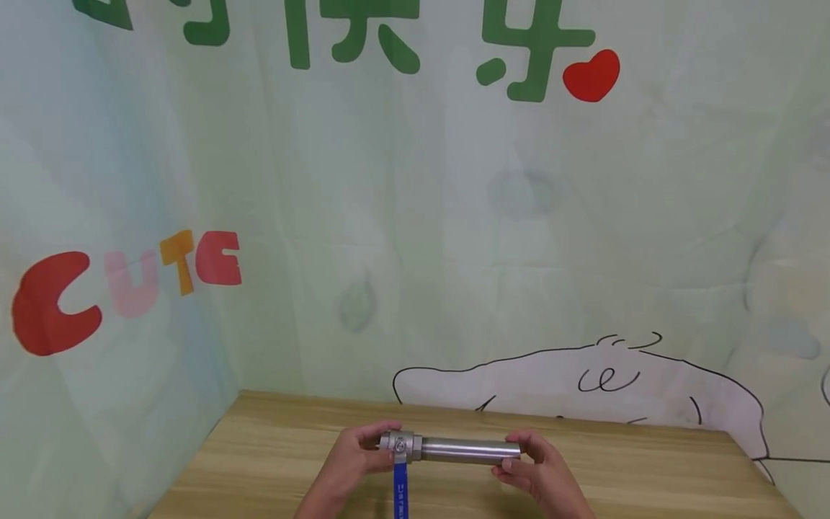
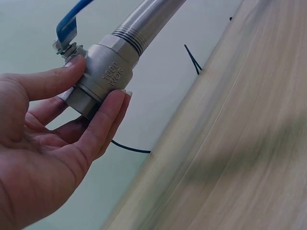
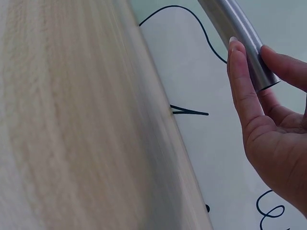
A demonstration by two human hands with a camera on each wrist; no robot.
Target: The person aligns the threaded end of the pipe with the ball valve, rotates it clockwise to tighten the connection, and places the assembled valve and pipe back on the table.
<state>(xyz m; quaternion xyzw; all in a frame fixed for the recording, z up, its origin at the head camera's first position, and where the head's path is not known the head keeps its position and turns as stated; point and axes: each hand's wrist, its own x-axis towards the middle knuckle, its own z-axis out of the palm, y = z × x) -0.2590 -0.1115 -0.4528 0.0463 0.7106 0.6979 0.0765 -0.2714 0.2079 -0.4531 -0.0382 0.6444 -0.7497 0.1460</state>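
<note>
A silver metal ball valve (image 1: 400,445) with a blue lever handle (image 1: 400,490) is joined to a metal pipe (image 1: 470,450). Screw threads show where the pipe enters the valve body in the left wrist view. My left hand (image 1: 346,465) grips the valve's free end between thumb and fingers. At the other end of the pipe, my right hand (image 1: 541,472) holds it between thumb and fingers, near the open rim. Both pieces lie level above the table in the head view, with the lever pointing toward me.
Beneath the hands is a wood-grain table (image 1: 272,447). Behind it and to the left hangs a pale green backdrop (image 1: 441,252) with printed letters, a red heart (image 1: 591,76) and a line-drawn white figure (image 1: 538,378) along the table's back edge.
</note>
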